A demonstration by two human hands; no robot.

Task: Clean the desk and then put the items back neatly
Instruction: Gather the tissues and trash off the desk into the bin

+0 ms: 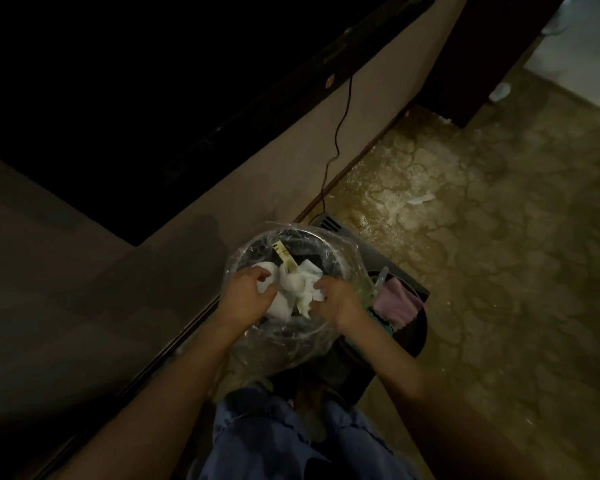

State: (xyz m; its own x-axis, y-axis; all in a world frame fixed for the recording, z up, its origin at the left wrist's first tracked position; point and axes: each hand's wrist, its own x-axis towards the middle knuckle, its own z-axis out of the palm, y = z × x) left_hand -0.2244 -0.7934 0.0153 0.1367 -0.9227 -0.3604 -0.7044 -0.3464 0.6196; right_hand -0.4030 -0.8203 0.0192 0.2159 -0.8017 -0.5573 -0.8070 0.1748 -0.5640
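Observation:
A round trash bin (257, 244) lined with a clear plastic bag stands on the floor beside the wall. Crumpled white tissues (297, 287) fill its mouth, and a dark packet with a yellow label (284, 255) sticks up behind them. My left hand (248, 292) is closed on tissue at the bin's left side. My right hand (338, 301) grips tissue at the right side. Both hands are over the bin opening.
A dark container (420, 327) holding a pink cloth (397, 303) stands right of the bin. A black cable (340, 133) hangs down the beige wall. Scraps of white litter (420, 199) lie on the patterned floor. My blue-trousered knees (274, 434) are below.

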